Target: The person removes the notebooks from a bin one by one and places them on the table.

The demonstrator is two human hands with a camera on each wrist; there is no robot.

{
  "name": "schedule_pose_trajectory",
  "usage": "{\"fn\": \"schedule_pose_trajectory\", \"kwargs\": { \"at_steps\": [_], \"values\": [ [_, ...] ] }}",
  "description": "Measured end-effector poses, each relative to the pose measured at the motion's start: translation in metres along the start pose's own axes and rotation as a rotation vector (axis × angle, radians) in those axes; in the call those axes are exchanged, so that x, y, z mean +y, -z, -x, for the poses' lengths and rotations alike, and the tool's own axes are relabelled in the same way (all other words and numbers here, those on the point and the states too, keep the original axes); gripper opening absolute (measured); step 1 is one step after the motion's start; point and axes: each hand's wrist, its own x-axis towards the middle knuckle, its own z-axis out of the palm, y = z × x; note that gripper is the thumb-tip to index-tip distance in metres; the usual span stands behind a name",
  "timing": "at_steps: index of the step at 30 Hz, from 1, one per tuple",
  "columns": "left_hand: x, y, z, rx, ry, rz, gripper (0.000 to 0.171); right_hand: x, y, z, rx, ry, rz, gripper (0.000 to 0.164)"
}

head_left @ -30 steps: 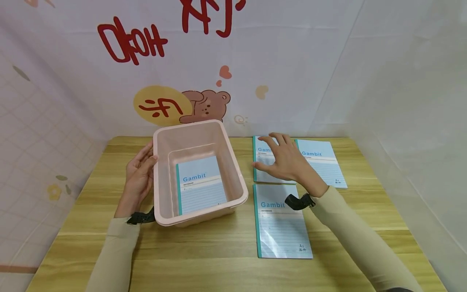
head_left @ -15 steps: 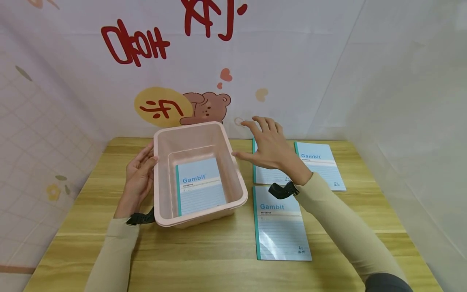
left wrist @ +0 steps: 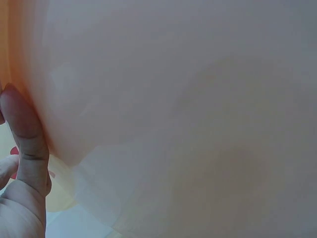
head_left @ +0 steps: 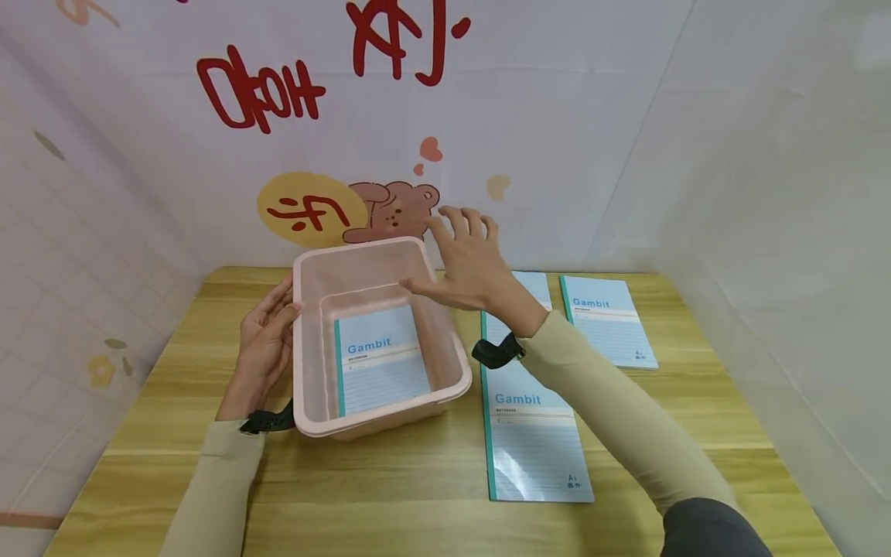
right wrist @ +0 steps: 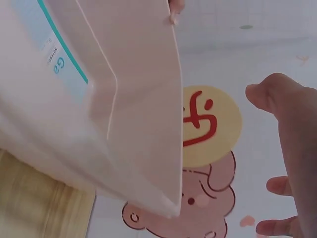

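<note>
A pale pink plastic bin [head_left: 445, 391] stands on the table at left of centre, with a blue-and-white Gambit notebook [head_left: 383, 363] lying inside it. My left hand [head_left: 267, 340] holds the bin's left rim; its thumb [left wrist: 27, 134] lies against the outer wall in the left wrist view. Over the bin's right rim, my right hand [head_left: 473, 267] hovers with fingers spread and nothing in it. To the right lie a near notebook [head_left: 536, 449], a notebook behind it [head_left: 532, 286] partly hidden by my right arm, and a far-right notebook [head_left: 605, 321].
The wooden table [head_left: 390, 495] ends at a white backdrop cloth [head_left: 571, 116] printed with red characters and a cartoon bear [head_left: 397, 209]. White cloth also hangs along both sides. Each wrist wears a black strap [head_left: 497, 352].
My right hand has moved left and up, from over the back notebook to over the bin's right rim. My left hand and the bin have stayed put.
</note>
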Motion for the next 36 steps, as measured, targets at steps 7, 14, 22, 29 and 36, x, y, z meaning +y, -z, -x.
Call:
{"fn": "schedule_pose_trajectory", "kwargs": {
  "at_steps": [7,14,22,29,36],
  "values": [
    [-0.001,0.0,0.0,0.01,0.005,0.004,0.064,-0.022,-0.016,-0.017,-0.016,0.057,0.029,0.086],
    [0.001,-0.002,0.002,0.026,0.013,-0.013,0.065,-0.043,-0.031,-0.032,-0.059,0.1,0.029,0.083],
    [0.002,-0.004,0.002,0.034,0.017,-0.025,0.064,-0.062,-0.047,-0.044,-0.117,0.095,0.092,0.09],
    [0.001,-0.003,0.003,0.008,0.003,-0.006,0.064,-0.073,-0.063,-0.05,-0.144,0.098,0.138,0.092],
    [-0.001,-0.001,0.002,-0.015,-0.014,0.015,0.064,-0.08,-0.08,-0.054,-0.192,0.108,0.212,0.093]
  ]
}}
